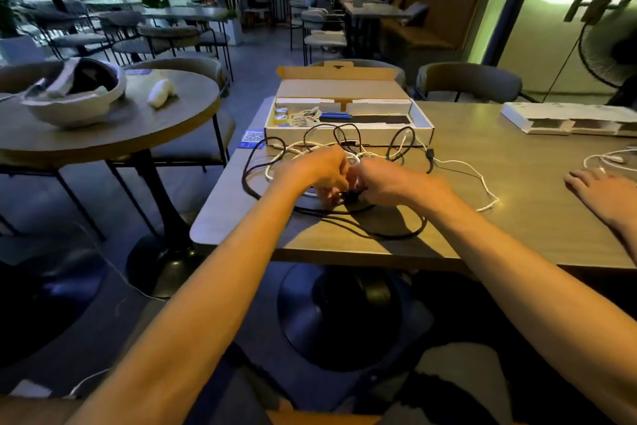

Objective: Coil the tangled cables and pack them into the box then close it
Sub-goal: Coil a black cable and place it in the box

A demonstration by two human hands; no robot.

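tangle of black and white cables on the table, just in front of the open box, loops sprawling left and right. left hand and right hand close together over the knot, fingers curled in, pinching strands. likely light, limp and springy, prone to snagging on plugs; best taken at a free end or plug, then drawn out loop by loop rather than tugged. box shallow, cardboard, lid hinged up at the back; inside, small rolls at the left, a pale coiled cable beside them, a blue item and a dark flat piece further right. another person's hand resting at the table's right edge.
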